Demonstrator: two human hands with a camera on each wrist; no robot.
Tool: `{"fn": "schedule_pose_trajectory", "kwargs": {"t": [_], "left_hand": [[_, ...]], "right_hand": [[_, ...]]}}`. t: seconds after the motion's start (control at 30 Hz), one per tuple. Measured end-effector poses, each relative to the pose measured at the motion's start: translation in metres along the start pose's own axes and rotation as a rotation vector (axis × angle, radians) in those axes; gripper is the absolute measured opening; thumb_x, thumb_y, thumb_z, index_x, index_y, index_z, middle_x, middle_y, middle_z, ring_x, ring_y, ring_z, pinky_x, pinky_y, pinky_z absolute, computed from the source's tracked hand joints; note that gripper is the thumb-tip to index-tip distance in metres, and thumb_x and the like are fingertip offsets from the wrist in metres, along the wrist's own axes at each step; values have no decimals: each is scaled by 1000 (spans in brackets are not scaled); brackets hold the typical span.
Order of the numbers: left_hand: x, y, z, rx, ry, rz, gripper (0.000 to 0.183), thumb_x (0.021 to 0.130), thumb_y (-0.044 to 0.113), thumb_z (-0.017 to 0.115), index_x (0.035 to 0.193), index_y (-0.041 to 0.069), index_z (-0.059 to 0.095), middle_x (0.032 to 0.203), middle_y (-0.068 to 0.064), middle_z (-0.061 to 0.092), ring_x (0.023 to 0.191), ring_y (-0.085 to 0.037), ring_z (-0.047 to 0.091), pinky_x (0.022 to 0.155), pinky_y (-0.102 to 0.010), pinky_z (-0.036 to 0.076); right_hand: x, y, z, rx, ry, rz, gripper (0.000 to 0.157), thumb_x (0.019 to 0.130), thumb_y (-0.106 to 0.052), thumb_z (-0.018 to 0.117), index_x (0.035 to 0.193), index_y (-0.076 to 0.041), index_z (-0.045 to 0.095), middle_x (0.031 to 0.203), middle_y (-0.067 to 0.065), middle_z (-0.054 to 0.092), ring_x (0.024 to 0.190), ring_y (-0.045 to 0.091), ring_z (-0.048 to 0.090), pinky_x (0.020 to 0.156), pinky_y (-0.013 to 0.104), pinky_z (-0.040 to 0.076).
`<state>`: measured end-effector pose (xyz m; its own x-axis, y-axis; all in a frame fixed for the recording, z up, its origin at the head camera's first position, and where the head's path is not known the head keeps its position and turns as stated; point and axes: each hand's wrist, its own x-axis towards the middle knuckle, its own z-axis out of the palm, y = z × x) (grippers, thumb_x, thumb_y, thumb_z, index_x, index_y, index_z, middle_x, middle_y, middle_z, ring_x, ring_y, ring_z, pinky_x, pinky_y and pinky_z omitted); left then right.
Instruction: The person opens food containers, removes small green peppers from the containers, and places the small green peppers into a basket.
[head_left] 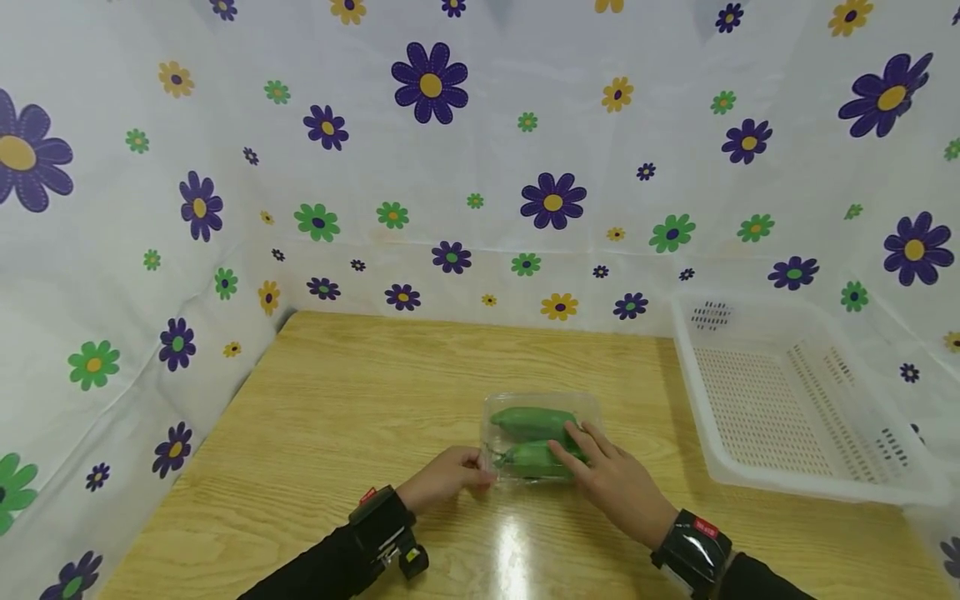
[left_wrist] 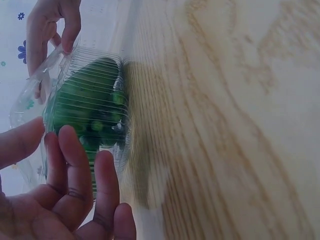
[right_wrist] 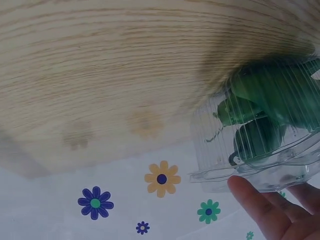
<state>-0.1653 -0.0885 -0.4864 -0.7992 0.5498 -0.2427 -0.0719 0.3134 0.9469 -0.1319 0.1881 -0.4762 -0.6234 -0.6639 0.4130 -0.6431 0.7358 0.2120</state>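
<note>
Clamshell (head_left: pixel 540 401) fwd of table (head_left: pixel 375 375) back edge: prob. light, flexy; hold by rim (head_left: pixel 484 421). R hand (head_left: pixel 611 471) fingers spread atop; L hand (head_left: pixel 447 477) at side, pinch? can't tell.

The box (left_wrist: pixel 90 100) is glossy plastic, the table (head_left: pixel 375 375) shiny wood.

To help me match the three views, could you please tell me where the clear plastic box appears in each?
Head: clear plastic box below centre, slightly right.
Left wrist: the box, left of centre, mid-height.
Right wrist: the box, at the right edge.
Shared landmark: the wooden table.
</note>
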Motion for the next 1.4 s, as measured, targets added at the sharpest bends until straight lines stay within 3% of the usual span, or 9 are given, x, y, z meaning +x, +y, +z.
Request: {"fn": "schedule_pose_trajectory", "kwargs": {"t": [0.23,0.43,0.77,1.13,1.4], "left_hand": [[4,0,2,36,28,8,14,92,9,57,82,0,56,87,-13,64,76,-11,56,70,-25,49],[4,1,3,44,15,9,15,94,10,54,82,1,54,90,-20,63,78,-13,58,72,-28,53],[5,0,2,112,29,-17,21,94,20,57,83,2,57,87,-15,64,75,-14,58,67,-26,46],[2,2,2,117,19,-29,24,95,23,56,78,7,53,86,-16,63,74,-15,57,69,-27,47],[0,3,4,112,23,-22,24,95,23,56,79,5,52,88,-18,63,76,-18,59,68,-29,48]], "right_hand": [[3,-1,-6,-16,-146,-15,78,68,-8,82,138,-14,48,139,17,48,124,37,50,79,42,59],[6,1,-11,-42,-238,-52,77,71,-4,78,140,-11,45,141,19,46,126,39,48,80,42,58],[6,5,-13,-41,-245,-78,80,71,-1,78,142,-8,41,142,21,44,128,39,46,84,39,57],[8,7,-17,-4,-272,-65,83,72,-2,77,144,-8,37,144,20,42,129,37,46,83,36,58],[9,7,-22,44,-230,-54,82,69,1,78,142,-7,40,139,19,47,126,37,49,64,25,59]]}}
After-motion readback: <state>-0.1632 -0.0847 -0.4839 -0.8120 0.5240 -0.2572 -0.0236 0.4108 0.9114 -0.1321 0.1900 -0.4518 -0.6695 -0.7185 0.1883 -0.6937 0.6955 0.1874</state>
